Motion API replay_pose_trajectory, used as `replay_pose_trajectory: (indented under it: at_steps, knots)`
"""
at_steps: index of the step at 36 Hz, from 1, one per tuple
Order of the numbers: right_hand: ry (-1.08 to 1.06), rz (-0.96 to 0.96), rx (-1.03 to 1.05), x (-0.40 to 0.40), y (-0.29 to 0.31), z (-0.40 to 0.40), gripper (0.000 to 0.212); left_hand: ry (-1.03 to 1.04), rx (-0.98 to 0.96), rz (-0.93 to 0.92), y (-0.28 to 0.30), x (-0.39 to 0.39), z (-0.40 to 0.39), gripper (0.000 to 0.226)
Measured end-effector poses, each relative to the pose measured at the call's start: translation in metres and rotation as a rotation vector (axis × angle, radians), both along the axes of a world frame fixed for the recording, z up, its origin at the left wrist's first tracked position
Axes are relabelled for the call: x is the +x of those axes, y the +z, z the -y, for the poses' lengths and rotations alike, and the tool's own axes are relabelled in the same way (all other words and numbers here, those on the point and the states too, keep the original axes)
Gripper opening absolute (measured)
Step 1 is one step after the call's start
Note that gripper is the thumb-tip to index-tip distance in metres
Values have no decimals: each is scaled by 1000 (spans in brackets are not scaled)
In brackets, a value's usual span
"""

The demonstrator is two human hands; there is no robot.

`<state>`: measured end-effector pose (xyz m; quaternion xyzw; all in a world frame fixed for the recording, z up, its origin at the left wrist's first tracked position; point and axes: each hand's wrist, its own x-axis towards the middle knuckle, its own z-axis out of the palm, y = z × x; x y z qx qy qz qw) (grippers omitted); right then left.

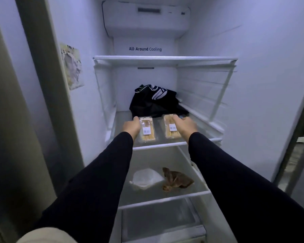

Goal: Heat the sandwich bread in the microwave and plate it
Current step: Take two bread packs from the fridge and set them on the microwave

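Fridge interior, door open, both arms reaching to the middle glass shelf (158,145). Two wrapped sandwich packs side by side near the shelf's front lip, apart from each other: left pack (147,131) with left hand (131,126) curled against its outer side, right pack (171,128) with right hand (185,126) curled over its outer side and far end. Fingertips hidden behind the packs, so cannot tell whether either grip has closed. Risks, as judged: clear film looks slick, and a one-sided hold could let a pack tip or slide off the lip onto the shelf below, where a white bag (146,178) and a brown bag (176,179) lie. Black bag (154,100) sits just behind the packs; fingers reaching past could snag it. Room: open above up to the next shelf (165,58), side walls well apart, straight pull-back path toward the body looks free.
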<state>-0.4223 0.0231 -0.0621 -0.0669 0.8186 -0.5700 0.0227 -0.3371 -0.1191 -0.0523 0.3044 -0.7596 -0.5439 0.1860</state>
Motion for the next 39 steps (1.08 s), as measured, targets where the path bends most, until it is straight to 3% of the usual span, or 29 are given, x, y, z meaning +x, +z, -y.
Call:
replay_pose_trajectory:
  at_steps: [3, 7, 12, 17, 22, 24, 30, 33, 35, 39]
  knots:
    - [7, 22, -3, -15, -1, 8, 90, 4, 10, 22, 0, -13, 9, 55]
    - [18, 51, 38, -31, 6, 16, 76, -11, 31, 82, 5, -29, 21, 56]
    - [26, 108, 55, -60, 6, 23, 77, -46, 56, 128, 6, -48, 31, 66]
    - [65, 189, 63, -73, 3, 32, 91, -94, 170, 156, 2, -65, 34, 73]
    - [84, 258, -23, -107, -16, 43, 122, -90, 215, 168, -10, -84, 43, 64]
    - [87, 273, -25, -113, -19, 46, 116, -72, 212, 179, -14, -88, 48, 50]
    - [93, 324, -19, -142, -31, 55, 99, -33, 289, 221, -17, -93, 57, 56]
    - [171, 341, -27, -110, -8, 54, 51, -58, 311, 219, -17, -94, 57, 61]
    - [221, 351, -28, -110, -7, 55, 33, -72, 291, 210, -17, -93, 54, 64]
    - [254, 360, -52, -109, -9, 57, 33, -110, 307, 213, -25, -103, 61, 98]
